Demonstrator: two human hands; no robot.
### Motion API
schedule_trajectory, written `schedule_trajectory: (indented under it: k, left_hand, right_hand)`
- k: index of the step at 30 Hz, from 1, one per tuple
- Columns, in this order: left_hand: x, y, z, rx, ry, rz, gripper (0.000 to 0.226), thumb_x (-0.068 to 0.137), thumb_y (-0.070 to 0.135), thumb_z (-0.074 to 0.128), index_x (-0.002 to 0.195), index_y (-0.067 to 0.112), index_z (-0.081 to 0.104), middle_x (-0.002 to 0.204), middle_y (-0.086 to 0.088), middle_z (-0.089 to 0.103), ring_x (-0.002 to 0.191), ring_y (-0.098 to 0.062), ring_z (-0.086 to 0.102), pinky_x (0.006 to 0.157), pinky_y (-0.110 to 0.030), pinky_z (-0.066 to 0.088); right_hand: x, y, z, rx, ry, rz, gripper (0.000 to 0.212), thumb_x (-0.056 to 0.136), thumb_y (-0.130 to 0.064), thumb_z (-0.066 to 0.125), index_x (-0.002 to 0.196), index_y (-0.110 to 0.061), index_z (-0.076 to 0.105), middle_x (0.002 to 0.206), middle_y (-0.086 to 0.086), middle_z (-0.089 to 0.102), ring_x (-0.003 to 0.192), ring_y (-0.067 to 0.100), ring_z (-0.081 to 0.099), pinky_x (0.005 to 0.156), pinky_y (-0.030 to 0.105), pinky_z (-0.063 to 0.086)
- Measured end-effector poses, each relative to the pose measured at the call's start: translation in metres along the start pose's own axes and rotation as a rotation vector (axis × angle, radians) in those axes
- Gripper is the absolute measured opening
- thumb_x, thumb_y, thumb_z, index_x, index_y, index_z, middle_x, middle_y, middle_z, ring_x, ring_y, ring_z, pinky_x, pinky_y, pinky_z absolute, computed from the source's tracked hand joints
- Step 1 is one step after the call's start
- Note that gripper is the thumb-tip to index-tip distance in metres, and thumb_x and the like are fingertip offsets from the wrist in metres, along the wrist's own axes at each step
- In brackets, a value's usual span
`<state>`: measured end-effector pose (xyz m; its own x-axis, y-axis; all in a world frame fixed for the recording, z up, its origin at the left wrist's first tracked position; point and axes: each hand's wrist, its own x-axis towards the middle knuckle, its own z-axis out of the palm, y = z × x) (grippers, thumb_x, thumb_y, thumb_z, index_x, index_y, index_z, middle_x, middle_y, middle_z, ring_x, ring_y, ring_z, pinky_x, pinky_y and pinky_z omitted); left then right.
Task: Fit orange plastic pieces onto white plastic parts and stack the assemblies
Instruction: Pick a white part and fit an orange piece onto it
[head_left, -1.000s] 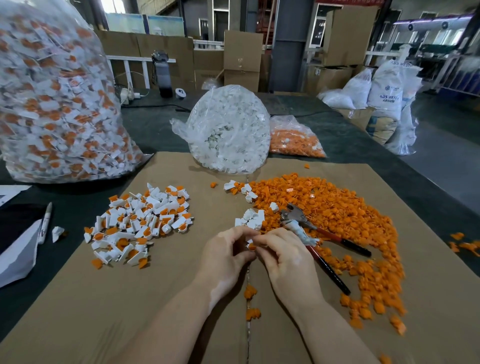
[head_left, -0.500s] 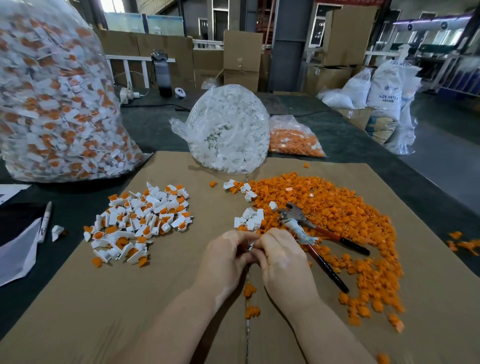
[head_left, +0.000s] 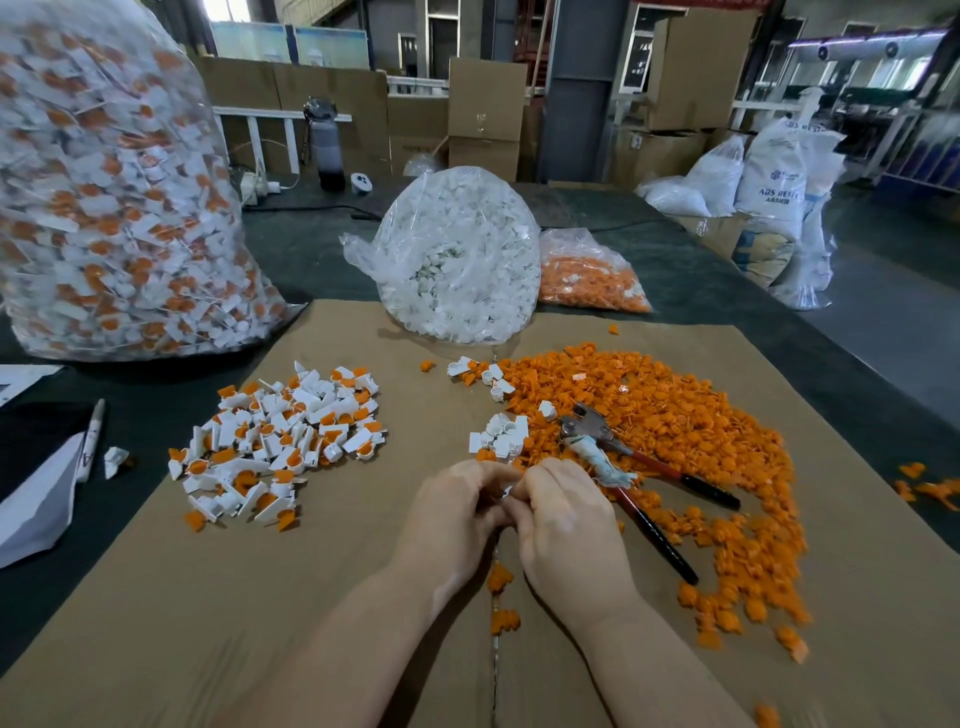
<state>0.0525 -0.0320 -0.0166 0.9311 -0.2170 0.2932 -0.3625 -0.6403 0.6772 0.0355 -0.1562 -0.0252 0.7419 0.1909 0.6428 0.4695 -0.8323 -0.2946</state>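
Your white part (head_left: 506, 491) sits pinched between your two hands, only a sliver of it showing in the gap where the fingertips meet. Your left hand (head_left: 457, 525) curls round it from the left, and your right hand (head_left: 569, 525) closes on it from the right, knuckles up; whether an orange piece is already on it you cannot tell, the fingers hide it.

Both hands hover low over the cardboard (head_left: 156, 649) that covers the bench (head_left: 322, 260). Just beyond your fingertips lies a small cluster of white parts (head_left: 501, 434), at the edge of the wide orange heap (head_left: 675, 431) spreading to your right. Pliers (head_left: 623, 462) with red and black handles lie on that heap, just beside your right hand. Two orange pieces (head_left: 501, 579) lie on the cardboard between your wrists.

To your left, well apart, the finished pile (head_left: 275, 441) of white-and-orange assemblies lies loose on the cardboard. Behind it stands a big clear bag (head_left: 104, 208) full of assemblies. Straight ahead is a white-parts bag (head_left: 457, 254), and beside it, to the right, a smaller orange bag (head_left: 592, 275). A marker (head_left: 93, 439) lies at the far left on the bench.
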Motion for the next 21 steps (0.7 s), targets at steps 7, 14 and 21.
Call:
schedule_trajectory:
  k: [7,14,21]
  left_hand:
    - [-0.0005,-0.0032,0.0022,-0.028,0.047,0.013,0.033,0.082,0.018,0.069,0.114,0.023,0.065,0.105,0.010,0.064,0.085,0.007,0.047,0.074,0.006,0.031]
    - [-0.0005,-0.0042,0.0019,0.003,0.044,0.019,0.031,0.084,0.020,0.068,0.114,0.026,0.064,0.101,0.018,0.057,0.086,0.009,0.046,0.075,0.007,0.029]
    - [0.0008,-0.0069,0.0036,0.008,0.109,-0.071,0.033,0.086,0.021,0.065,0.117,0.025,0.061,0.100,0.017,0.052,0.092,0.003,0.046,0.074,0.001,0.033]
  right_hand:
    - [0.0003,0.0090,-0.0052,0.211,0.086,0.166,0.008,0.080,0.000,0.070,0.083,-0.008,0.069,0.077,-0.001,0.062,0.076,0.012,0.058,0.068,0.025,0.049]
    - [-0.0006,0.0090,-0.0035,0.162,0.025,0.119,0.011,0.078,0.000,0.071,0.083,-0.009,0.069,0.080,-0.002,0.062,0.080,0.012,0.057,0.073,0.017,0.044]
    - [0.0000,0.0097,-0.0030,0.090,0.081,0.136,0.012,0.074,0.001,0.074,0.079,-0.009,0.070,0.077,-0.001,0.063,0.076,0.014,0.059,0.070,0.026,0.049]
